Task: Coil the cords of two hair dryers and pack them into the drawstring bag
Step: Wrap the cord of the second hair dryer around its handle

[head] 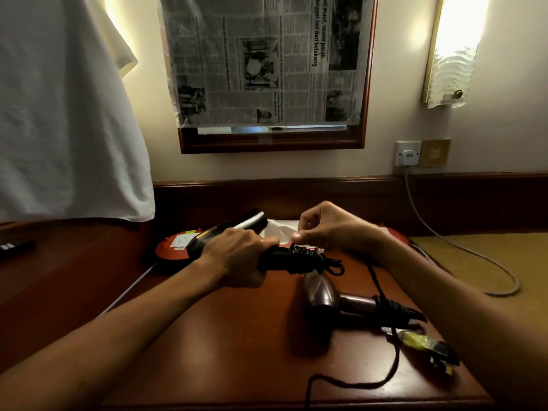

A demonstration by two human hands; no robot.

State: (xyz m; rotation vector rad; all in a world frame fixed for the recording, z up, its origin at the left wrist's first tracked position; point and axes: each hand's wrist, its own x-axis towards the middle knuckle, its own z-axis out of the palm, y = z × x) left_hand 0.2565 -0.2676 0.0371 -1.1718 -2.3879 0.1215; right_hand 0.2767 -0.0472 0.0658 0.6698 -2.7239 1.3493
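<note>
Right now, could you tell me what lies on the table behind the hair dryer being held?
Behind the held hair dryer lies a red round object with a white label, and white material, perhaps the bag. The hands cover parts of both.

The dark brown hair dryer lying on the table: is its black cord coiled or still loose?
Mostly loose. The dark brown hair dryer has a few turns round its handle, but its black cord trails across the wooden table.

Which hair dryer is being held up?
The black hair dryer, gripped by the left hand. The brown hair dryer lies on the table.
</note>
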